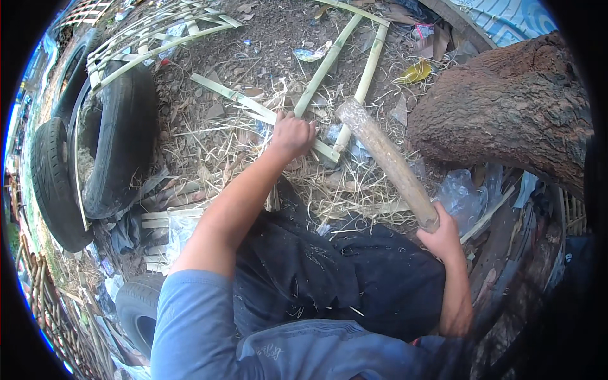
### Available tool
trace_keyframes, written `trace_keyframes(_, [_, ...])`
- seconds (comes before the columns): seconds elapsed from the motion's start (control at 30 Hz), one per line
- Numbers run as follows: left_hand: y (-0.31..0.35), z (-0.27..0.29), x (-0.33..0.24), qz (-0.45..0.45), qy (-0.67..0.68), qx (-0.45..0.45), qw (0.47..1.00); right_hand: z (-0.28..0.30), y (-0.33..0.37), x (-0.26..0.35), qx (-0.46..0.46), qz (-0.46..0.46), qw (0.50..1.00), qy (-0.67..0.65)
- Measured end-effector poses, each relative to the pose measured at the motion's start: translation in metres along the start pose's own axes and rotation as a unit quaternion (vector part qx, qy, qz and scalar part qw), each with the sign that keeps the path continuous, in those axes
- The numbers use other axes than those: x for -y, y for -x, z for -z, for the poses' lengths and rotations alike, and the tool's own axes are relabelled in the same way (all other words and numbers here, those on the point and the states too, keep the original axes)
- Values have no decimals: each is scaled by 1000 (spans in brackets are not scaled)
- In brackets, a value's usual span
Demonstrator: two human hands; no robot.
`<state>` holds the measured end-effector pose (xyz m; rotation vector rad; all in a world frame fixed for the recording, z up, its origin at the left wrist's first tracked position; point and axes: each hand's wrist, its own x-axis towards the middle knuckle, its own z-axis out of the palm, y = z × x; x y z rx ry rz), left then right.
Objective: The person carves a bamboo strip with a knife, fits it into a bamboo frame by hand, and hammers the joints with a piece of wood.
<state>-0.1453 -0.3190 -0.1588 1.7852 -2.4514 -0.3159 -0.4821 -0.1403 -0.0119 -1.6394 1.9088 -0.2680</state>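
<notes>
My left hand [293, 135] is closed around a pale split-bamboo strip [223, 90] that runs slantwise under the fist, its other end showing to the right. Two more green bamboo strips, a left one [329, 63] and a right one [371, 63], stretch away from there and meet a short crosspiece at the top. The right strip's near end meets the tip of the held one. My right hand [443, 235] grips the near end of a thick round wooden stick [394, 166]. Its far end lies over the right strip in this view; whether they touch, I cannot tell.
Old tyres [121, 139] stand at the left beside a woven bamboo lattice [155, 41]. A thick tree trunk [500, 95] fills the right. Bamboo shavings [354, 193] and plastic scraps litter the soil. Dark cloth [304, 266] covers my lap.
</notes>
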Motion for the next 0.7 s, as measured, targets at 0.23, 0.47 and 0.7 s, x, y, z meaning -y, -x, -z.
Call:
trace_keyframes(0.23, [-1,-5,8,-30,-5,-24,999,-7,-2,-6,51,47,998,-12])
trace_keyframes(0.47, [1,-9,11,-28,6,-18,999,1,-1,5,89,36,992,81])
trace_keyframes(0.7, [-2,-7,11,-8,18,11,1000,10,-4,25,112,-15,984,138])
